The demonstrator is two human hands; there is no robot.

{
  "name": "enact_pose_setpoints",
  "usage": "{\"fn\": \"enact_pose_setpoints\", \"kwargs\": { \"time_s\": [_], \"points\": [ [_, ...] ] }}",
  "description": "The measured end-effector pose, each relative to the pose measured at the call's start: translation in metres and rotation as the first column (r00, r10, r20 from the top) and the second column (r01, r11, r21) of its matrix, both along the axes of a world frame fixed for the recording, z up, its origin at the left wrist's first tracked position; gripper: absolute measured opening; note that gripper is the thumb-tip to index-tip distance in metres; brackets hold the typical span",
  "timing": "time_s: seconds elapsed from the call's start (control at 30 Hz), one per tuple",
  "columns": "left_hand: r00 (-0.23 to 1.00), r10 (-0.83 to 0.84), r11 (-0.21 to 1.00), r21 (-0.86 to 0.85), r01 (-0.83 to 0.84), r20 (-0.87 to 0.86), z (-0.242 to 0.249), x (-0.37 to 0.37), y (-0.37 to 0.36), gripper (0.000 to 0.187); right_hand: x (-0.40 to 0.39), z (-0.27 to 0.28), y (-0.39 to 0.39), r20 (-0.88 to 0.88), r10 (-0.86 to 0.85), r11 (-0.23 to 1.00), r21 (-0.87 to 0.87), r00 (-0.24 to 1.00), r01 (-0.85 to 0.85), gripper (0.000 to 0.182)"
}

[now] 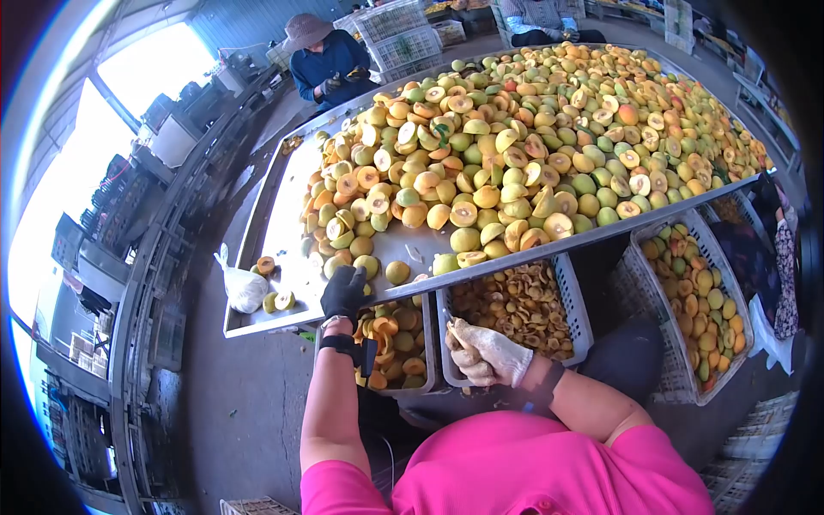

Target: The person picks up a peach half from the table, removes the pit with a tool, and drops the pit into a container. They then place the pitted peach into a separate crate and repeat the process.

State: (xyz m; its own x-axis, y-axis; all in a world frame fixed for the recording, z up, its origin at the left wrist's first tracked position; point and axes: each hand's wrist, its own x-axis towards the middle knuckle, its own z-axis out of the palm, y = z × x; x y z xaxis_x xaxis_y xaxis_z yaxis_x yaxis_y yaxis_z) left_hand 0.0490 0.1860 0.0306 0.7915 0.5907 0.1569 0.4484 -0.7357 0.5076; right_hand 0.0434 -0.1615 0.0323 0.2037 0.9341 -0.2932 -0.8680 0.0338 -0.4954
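My left hand (345, 293), in a black glove, reaches over the near edge of the metal table (287, 193). Its fingertips are right at a yellow-green peach half (336, 265); the glove's back hides most of the fingers. A loose peach (397, 272) lies just to the right. My right hand (489, 352), in a soiled white glove, is closed above the front of a crate of brownish cut-out pieces (524, 300). A small dark tip pokes out of its fist, too little to name. Halved peaches (481, 163) heap the table beyond both hands.
Below the table edge stands a crate of orange peach pieces (395, 343); a crate of peaches (695, 300) is farther right. A white plastic bag (245, 287) sits at the table's left corner. Beyond the table is a person in a hat (330, 64); others sit farther back.
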Motion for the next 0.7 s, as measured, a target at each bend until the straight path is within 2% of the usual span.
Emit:
{"fn": "enact_pose_setpoints", "kwargs": {
  "time_s": [0.1,0.13,0.27,0.4,0.5,0.53,0.57,0.6,0.63,0.67,0.7],
  "points": [
    [0.999,-0.028,0.959,0.282,0.015,0.044,0.004,0.007,-0.024,0.041,0.003,-0.002,0.000,-0.003,0.012,0.999,0.035,1.000,-0.012,0.041],
    [0.998,-0.050,0.983,0.179,0.043,0.033,0.010,0.011,-0.034,0.049,0.004,-0.001,0.000,-0.001,0.006,1.000,0.024,1.000,-0.006,0.039],
    [0.963,-0.069,0.981,0.157,0.112,-0.259,0.023,0.036,-0.063,0.063,0.003,0.003,0.001,0.005,-0.007,1.000,0.013,1.000,0.007,0.036],
    [0.928,-0.201,0.968,0.084,0.238,-0.314,0.017,0.052,-0.062,0.060,0.003,0.007,-0.002,0.073,-0.017,0.999,0.038,0.997,0.014,0.040],
    [0.953,-0.286,0.958,0.004,0.288,-0.100,0.006,0.055,-0.054,0.055,0.004,0.013,-0.003,0.099,-0.047,0.999,0.015,0.994,0.046,0.039],
    [0.936,-0.351,0.935,-0.034,0.352,0.030,0.001,0.053,-0.054,0.045,0.007,0.012,-0.002,0.103,-0.072,0.997,-0.004,0.992,0.073,0.035],
    [0.925,-0.319,0.885,-0.285,0.368,0.205,-0.005,0.050,-0.054,0.041,0.008,0.011,0.000,0.106,-0.098,0.995,-0.024,0.990,0.101,0.032],
    [0.905,-0.233,0.762,-0.511,0.398,0.356,0.007,0.040,-0.071,0.038,0.009,0.009,0.001,0.106,-0.120,0.991,-0.046,0.987,0.125,0.029],
    [0.876,-0.101,0.577,-0.689,0.437,0.472,0.013,0.030,-0.084,0.035,0.009,0.011,0.000,0.205,-0.134,0.986,-0.069,0.970,0.151,0.030],
    [0.816,-0.128,0.490,-0.679,0.547,0.564,0.011,0.024,-0.088,0.033,0.010,0.014,-0.001,0.304,-0.143,0.980,-0.089,0.942,0.177,0.032],
    [0.796,-0.121,0.498,-0.658,0.565,0.593,0.010,0.018,-0.097,0.033,0.011,0.016,-0.002,0.401,-0.149,0.973,-0.106,0.904,0.207,0.033]
  ]
}}
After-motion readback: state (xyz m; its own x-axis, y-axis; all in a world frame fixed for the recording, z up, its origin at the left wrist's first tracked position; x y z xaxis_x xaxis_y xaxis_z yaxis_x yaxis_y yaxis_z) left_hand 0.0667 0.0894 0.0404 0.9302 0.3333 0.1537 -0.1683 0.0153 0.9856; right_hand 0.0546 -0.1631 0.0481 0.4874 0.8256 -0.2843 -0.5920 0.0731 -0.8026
